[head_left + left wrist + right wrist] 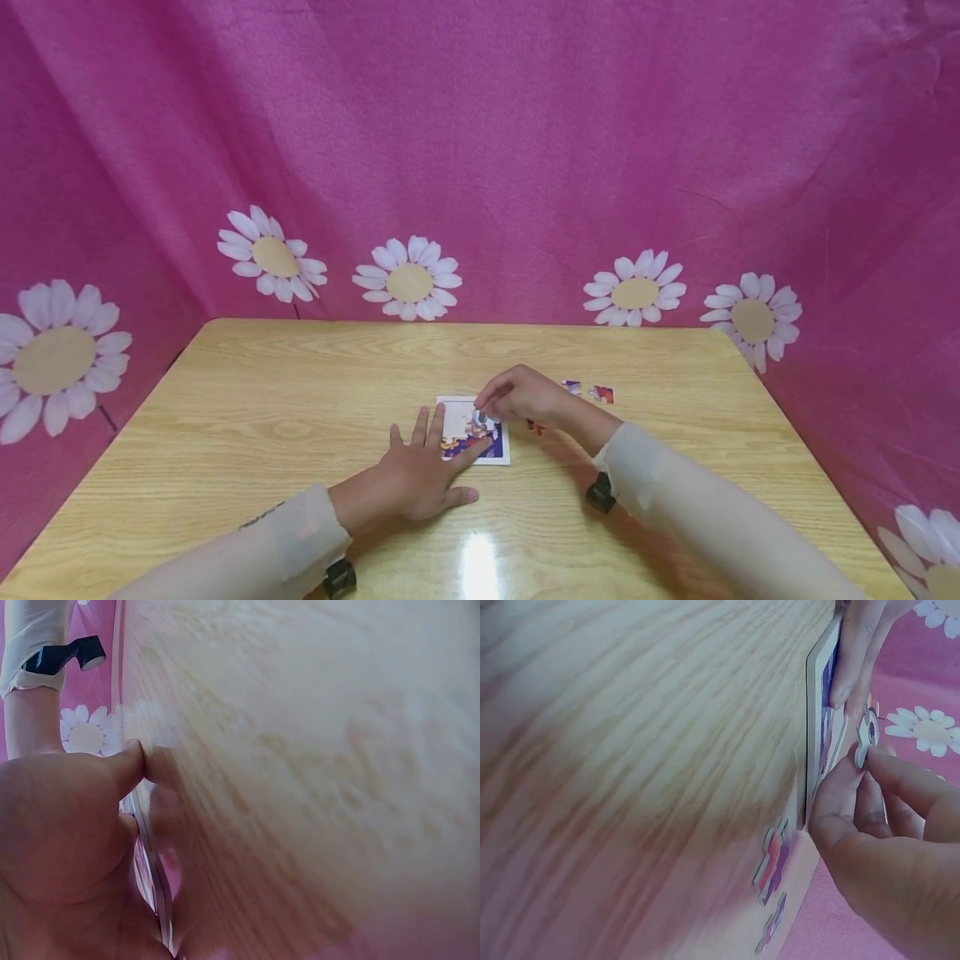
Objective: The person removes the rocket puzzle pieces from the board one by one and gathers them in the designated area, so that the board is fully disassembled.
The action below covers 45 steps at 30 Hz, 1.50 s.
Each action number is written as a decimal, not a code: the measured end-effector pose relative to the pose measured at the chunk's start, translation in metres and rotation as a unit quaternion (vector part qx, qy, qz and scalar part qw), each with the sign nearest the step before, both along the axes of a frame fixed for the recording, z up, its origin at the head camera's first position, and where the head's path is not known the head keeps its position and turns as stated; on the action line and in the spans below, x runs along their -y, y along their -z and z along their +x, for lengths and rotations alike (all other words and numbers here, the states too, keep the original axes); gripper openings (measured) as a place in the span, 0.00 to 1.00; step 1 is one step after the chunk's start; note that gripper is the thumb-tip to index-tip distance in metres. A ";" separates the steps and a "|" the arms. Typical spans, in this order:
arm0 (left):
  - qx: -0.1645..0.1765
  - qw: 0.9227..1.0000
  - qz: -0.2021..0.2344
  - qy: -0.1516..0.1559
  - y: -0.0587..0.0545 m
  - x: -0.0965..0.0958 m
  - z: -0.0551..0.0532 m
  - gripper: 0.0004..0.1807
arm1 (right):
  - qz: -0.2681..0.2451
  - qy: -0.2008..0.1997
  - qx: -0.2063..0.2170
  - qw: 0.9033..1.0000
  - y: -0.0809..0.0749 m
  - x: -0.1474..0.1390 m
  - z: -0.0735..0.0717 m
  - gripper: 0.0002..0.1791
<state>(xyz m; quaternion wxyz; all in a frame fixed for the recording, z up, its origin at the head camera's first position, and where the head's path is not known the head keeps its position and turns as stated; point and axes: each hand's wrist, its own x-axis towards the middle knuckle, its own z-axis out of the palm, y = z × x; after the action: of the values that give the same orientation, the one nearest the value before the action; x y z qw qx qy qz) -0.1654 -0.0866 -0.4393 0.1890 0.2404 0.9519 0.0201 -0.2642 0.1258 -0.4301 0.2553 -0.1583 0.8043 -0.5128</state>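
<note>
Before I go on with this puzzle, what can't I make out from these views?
- Puzzle board: head view, its picture is too small, and the left hand and right hand cover part of it.
- Piece pinched by the right hand: right wrist view, seen edge-on, print unreadable.
- Loose pieces: head view, too small to count.
- Left wrist view: the palm fills one side and the table is blurred.

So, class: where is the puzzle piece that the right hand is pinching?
In the head view the puzzle piece sits in the right hand, just over the puzzle board at the table's middle, beside the left hand's fingers.
</note>
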 end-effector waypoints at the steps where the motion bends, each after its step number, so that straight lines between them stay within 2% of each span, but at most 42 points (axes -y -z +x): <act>1: -0.002 1.000 -0.002 0.001 0.000 0.000 0.000 0.40 | -0.003 0.003 0.001 1.000 -0.001 -0.001 0.001 0.10; 13: -0.001 1.000 -0.010 -0.001 0.001 -0.001 -0.001 0.39 | -0.019 0.039 0.016 0.999 0.002 -0.014 0.002 0.09; 23: -0.008 1.000 -0.005 0.000 0.001 -0.001 0.000 0.39 | 0.008 0.041 -0.017 0.999 0.001 -0.033 0.005 0.09; 29: -0.014 1.000 0.000 0.002 0.002 -0.001 0.001 0.39 | 0.002 0.044 -0.038 0.998 -0.001 -0.046 0.009 0.10; 38: -0.011 1.000 0.005 -0.002 0.001 -0.001 0.001 0.39 | -0.002 0.065 -0.035 0.997 0.001 -0.066 0.010 0.13; 45: -0.008 1.000 0.011 -0.003 -0.001 -0.001 0.003 0.39 | 0.011 0.058 -0.062 0.996 0.001 -0.084 0.012 0.11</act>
<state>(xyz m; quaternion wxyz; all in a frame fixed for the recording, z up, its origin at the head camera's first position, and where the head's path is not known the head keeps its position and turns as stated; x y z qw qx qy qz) -0.1628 -0.0858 -0.4381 0.1789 0.2398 0.9537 0.0292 -0.2519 0.2098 -0.4308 0.1765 -0.1398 0.8321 -0.5069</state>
